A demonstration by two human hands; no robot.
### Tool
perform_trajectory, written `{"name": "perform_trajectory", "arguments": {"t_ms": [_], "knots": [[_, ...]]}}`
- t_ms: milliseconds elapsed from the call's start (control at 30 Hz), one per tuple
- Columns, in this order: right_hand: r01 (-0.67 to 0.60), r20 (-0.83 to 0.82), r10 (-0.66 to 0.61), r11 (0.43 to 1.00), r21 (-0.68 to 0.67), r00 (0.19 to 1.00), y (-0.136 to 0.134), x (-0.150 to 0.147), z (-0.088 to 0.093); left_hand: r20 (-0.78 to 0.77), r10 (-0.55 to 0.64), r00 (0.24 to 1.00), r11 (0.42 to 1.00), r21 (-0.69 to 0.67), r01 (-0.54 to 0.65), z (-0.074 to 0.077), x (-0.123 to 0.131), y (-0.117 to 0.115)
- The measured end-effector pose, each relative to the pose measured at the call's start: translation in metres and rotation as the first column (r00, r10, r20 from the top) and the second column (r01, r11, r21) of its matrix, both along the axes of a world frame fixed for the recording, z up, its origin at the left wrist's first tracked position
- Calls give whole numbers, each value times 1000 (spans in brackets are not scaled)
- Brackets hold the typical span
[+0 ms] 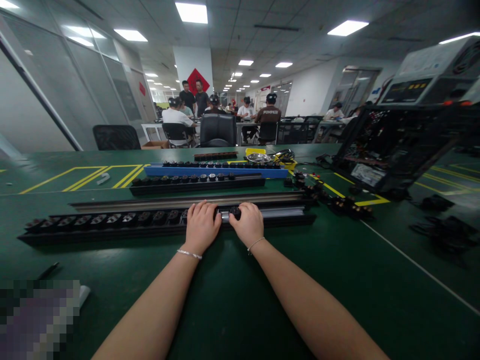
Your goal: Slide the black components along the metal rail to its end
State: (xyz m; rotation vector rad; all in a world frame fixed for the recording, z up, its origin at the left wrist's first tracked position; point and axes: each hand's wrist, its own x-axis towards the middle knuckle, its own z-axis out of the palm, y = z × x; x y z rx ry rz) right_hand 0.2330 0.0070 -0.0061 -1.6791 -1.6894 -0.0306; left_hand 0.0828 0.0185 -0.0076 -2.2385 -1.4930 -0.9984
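A long black rail (123, 232) lies across the green table, with a row of black socket modules (98, 220) filling its left part. To the right of them, the rail's channel shows a bare silvery strip (285, 212). My left hand (202, 225) grips the rail near its middle, its fingers bent over the far side and covering part of the row. Beside it, my right hand (249, 224) pinches a single black socket module (235, 213) at the channel. A short gap with bare metal separates the two hands. Whether this module is seated in the rail, I cannot tell.
Behind lie an empty-looking rail (123, 204), another filled black rail (180, 185) and a blue rail (217, 171). Loose black modules (345, 206) are scattered at right, near an open computer case (397, 145). A metal dish (258, 158) stands farther back. People sit at distant tables.
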Motion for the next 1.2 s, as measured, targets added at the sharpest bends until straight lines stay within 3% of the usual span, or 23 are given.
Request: {"name": "perform_trajectory", "arguments": {"t_ms": [1200], "knots": [[94, 13, -94, 996, 10, 995, -1, 24, 1, -20, -1, 1000, 1000, -3, 1, 0, 0, 0]]}}
